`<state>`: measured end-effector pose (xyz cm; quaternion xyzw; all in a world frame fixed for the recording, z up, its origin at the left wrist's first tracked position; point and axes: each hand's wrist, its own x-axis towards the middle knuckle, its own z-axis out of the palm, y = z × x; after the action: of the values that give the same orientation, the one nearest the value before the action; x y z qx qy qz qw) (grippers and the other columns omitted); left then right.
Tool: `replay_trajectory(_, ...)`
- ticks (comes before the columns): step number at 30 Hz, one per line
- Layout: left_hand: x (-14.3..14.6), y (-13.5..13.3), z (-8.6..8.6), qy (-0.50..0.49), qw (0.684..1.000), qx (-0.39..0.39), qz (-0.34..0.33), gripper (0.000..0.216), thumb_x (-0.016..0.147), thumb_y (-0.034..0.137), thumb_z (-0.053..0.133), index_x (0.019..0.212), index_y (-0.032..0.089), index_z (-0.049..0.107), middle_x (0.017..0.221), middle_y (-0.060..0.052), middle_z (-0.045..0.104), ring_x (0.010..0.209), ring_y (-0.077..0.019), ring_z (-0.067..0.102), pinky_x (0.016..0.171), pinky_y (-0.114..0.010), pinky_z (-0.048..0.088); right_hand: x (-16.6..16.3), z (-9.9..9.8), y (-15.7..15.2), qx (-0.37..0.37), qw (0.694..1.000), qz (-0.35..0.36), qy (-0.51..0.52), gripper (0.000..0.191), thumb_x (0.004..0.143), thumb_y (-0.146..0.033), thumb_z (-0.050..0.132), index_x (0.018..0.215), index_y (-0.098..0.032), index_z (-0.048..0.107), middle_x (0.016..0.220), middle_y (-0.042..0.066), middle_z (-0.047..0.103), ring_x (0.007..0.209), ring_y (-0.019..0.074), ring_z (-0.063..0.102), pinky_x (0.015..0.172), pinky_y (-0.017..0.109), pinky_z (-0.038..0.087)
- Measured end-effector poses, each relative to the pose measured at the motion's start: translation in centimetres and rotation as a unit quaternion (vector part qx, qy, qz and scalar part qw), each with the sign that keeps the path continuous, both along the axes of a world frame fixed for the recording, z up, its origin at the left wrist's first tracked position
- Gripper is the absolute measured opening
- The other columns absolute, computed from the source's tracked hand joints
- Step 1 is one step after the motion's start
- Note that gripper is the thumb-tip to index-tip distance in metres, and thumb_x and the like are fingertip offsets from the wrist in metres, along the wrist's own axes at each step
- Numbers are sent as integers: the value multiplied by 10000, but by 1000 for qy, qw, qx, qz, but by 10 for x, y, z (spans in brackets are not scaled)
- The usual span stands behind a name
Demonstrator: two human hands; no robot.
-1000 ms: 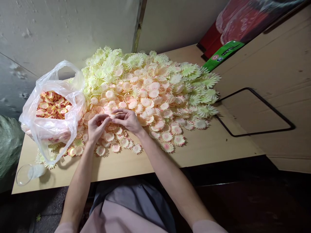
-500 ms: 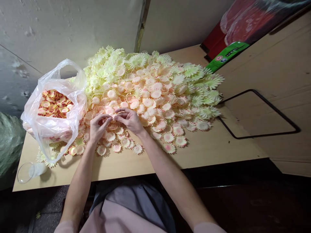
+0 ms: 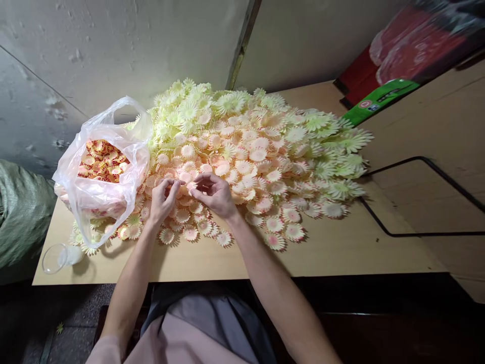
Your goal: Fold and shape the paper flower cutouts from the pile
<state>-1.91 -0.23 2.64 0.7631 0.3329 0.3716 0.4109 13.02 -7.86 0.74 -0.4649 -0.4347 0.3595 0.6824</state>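
A big heap of pale yellow and pink paper flowers (image 3: pixel 257 146) covers the far half of the wooden table (image 3: pixel 333 247). My left hand (image 3: pixel 163 199) and my right hand (image 3: pixel 215 192) meet over the heap's near edge, fingertips almost touching. Both pinch a small pink flower piece (image 3: pixel 187 186) held between them. Loose flowers lie on the table under and around my wrists.
A clear plastic bag (image 3: pixel 102 177) of red and yellow flower pieces stands at the left. A small clear cup (image 3: pixel 56 258) lies near the table's left front corner. A green sack (image 3: pixel 20 212) sits far left. A black wire frame (image 3: pixel 428 202) and red packaging (image 3: pixel 401 55) lie to the right.
The view has shifted, so everything sits further right and lower in frame. My hands stay together at the heap's edge, fingers working the same small piece.
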Motion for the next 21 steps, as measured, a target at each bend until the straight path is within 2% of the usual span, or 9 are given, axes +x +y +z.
replay_trajectory(5, 4, -8, 7, -32, 996, 84, -11, 201, 897, 349, 562, 883, 169, 651, 964, -87, 699, 881, -165, 620, 731, -273, 468, -1, 2, -1, 5, 998, -38, -44, 254, 782, -360, 708, 960, -209, 607, 859, 20, 647, 733, 135, 628, 705, 273, 528)
replay_trajectory(8, 12, -14, 18, -48, 991, 123, 6, 178, 899, 334, 560, 928, 174, 633, 944, -82, 687, 807, -148, 609, 676, -265, 464, -1, 0, -1, -13, 990, -94, -104, 326, 741, -411, 743, 968, -212, 619, 735, -3, 639, 637, 138, 599, 644, 275, 506)
replay_trajectory(12, 10, -20, 41, -18, 980, 199, 10, 153, 894, 311, 572, 959, 180, 615, 923, -70, 674, 753, -138, 577, 675, -269, 460, -3, -1, -4, -8, 977, -157, -145, 281, 738, -443, 744, 876, -217, 651, 499, -68, 485, 457, 110, 449, 533, 263, 425)
replay_trajectory(14, -4, -24, 49, 20, 975, 222, 21, 148, 899, 303, 564, 978, 184, 604, 929, -63, 673, 781, -141, 591, 718, -273, 468, -4, 1, -6, 3, 969, -187, -163, 246, 746, -440, 739, 817, -218, 663, 505, -49, 508, 466, 120, 464, 525, 269, 415)
replay_trajectory(16, -28, -29, 50, 91, 969, 227, 43, 158, 905, 309, 551, 993, 190, 605, 916, -60, 676, 801, -154, 606, 756, -287, 478, -5, 3, -6, 12, 961, -198, -191, 224, 768, -436, 719, 789, -219, 671, 563, -13, 583, 511, 143, 519, 539, 283, 431)
replay_trajectory(18, -57, -36, 43, 188, 954, 219, 85, 212, 917, 327, 520, 1055, 187, 599, 981, -85, 674, 843, -187, 623, 781, -322, 492, -5, 6, -5, 20, 957, -180, -227, 219, 805, -437, 681, 792, -218, 677, 639, 17, 645, 564, 162, 562, 565, 298, 456)
replay_trajectory(21, -95, -43, 27, 302, 904, 251, 166, 324, 930, 338, 474, 1165, 141, 577, 1166, -172, 632, 1111, -300, 583, 916, -434, 470, -10, 14, -2, 44, 939, -113, -322, 241, 869, -423, 606, 847, -199, 692, 786, 55, 702, 715, 185, 618, 720, 337, 507)
